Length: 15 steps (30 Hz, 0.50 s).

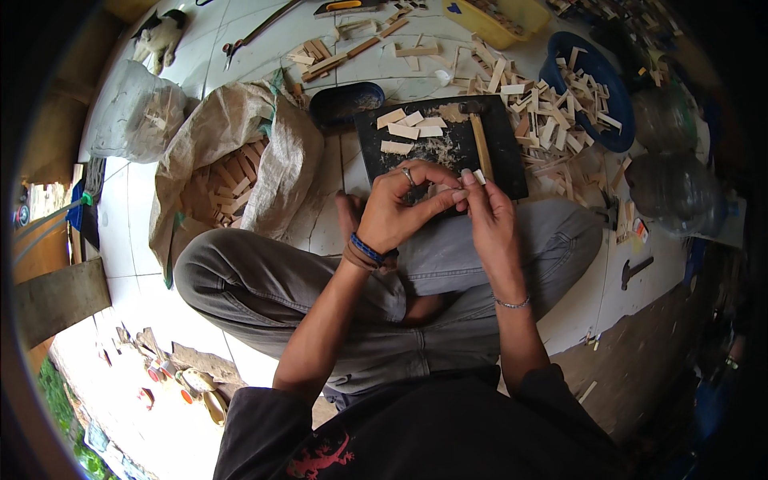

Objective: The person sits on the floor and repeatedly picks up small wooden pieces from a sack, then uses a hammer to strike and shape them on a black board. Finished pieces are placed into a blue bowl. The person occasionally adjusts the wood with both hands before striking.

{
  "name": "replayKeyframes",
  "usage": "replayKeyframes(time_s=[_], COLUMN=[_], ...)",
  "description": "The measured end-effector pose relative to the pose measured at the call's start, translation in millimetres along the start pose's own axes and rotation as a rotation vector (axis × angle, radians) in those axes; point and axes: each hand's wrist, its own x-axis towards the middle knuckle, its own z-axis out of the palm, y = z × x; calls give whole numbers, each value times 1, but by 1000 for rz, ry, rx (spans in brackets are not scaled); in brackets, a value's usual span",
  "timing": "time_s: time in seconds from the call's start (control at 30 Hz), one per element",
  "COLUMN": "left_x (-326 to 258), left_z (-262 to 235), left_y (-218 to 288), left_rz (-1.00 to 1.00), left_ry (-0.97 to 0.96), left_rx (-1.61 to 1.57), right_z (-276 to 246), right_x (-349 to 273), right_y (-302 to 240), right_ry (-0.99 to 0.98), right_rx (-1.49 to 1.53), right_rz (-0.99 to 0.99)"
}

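Note:
My two hands meet over my crossed legs, just in front of a black board (512, 180). Between the fingertips of my right hand (494, 228) the pale end of a small wooden piece (479, 177) sticks out. My left hand (398, 210) is closed in a pinch, its thumb and forefinger against the right fingertips. What lies between the left fingers is mostly hidden. Beyond my hands, several short wooden pieces (397, 130) and sawdust lie on the board. A hammer (482, 144) with a wooden handle rests along the board's right side.
To the left stands an open woven sack (292, 172) full of wooden pieces. A dark blue tray (346, 106) sits behind it. Loose wood sticks (552, 112) are heaped beside a blue basin (622, 132). A yellow tub (500, 28), a saw (260, 30), a small hammer (636, 272) and a cat (160, 38) surround me.

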Motion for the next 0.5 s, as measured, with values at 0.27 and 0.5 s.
replayKeyframes(time_s=[0.27,0.5], left_x=[-6,-7], left_z=[6,8], left_y=[-8,-7], left_rz=[-167,-212], left_ry=[5,57], left_rx=[-398,-423], right_z=[0,-4], right_x=[1,2], right_y=[0,3], right_ry=[1,-28], right_rx=[-5,-33], right_rz=[4,1])
